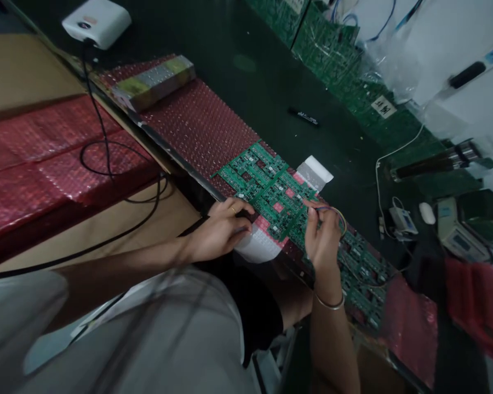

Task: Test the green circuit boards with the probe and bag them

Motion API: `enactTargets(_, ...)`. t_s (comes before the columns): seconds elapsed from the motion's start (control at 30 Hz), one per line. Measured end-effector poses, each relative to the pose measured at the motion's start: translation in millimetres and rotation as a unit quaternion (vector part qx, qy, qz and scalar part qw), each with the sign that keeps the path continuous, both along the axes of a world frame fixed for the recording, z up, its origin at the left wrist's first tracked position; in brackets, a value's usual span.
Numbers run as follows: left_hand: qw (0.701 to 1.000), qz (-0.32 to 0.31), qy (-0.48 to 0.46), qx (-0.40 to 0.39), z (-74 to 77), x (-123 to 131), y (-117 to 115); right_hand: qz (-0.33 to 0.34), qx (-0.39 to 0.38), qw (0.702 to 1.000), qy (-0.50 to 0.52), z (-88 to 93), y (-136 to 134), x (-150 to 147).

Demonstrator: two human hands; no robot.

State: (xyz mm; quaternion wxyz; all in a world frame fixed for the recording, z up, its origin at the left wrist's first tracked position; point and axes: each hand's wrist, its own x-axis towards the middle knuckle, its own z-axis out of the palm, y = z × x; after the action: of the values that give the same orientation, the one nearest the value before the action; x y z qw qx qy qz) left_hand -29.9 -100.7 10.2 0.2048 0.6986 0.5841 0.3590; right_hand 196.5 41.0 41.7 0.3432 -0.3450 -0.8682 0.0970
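A green circuit board panel (267, 186) lies on red bubble wrap (197, 120) along the table's front edge. At its near edge my left hand (228, 225), with a ring on one finger, has its fingers bent and holds the board's rim. My right hand (324, 235) is closed in a pinch over the board's right part, gripping a thin bundle of coloured wires (343, 219); the tip of the bundle is hidden by the fingers. Farther right lie more green circuit boards (365, 268). White bubble wrap (258, 246) shows below the board, near my left hand.
A black marker (304, 116) lies behind the board. A taped long block (156, 82) rests on the red wrap. At the upper left sits a white device (96, 23) with a black cable (102, 120). Boxy instruments (462, 232) and red wrap (479, 306) stand right.
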Motion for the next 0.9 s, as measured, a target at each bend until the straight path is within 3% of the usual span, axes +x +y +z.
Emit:
enactTargets(0.2, 1.000, 0.008, 0.025, 0.001, -4.6, 2.7, 3.2, 0.020, -0.033, 0.999, 0.013, -3.9, -20.1, 6.3)
enactTargets(0.43, 0.999, 0.020, 0.046, 0.012, -9.0, 4.5, 3.8, 0.006, -0.034, 0.999, 0.015, -7.9, -19.1, 6.3)
enactTargets(0.77, 1.000, 0.019, 0.003, 0.017, -17.9, -3.7, 7.0, -0.077, -0.031, 0.996, 0.017, -8.8, -18.4, -10.2)
enactTargets(0.9, 0.999, 0.016, 0.003, 0.027, -21.2, -5.5, 8.6, -0.047, -0.040, 0.998, -0.002, -13.8, -28.6, -17.6)
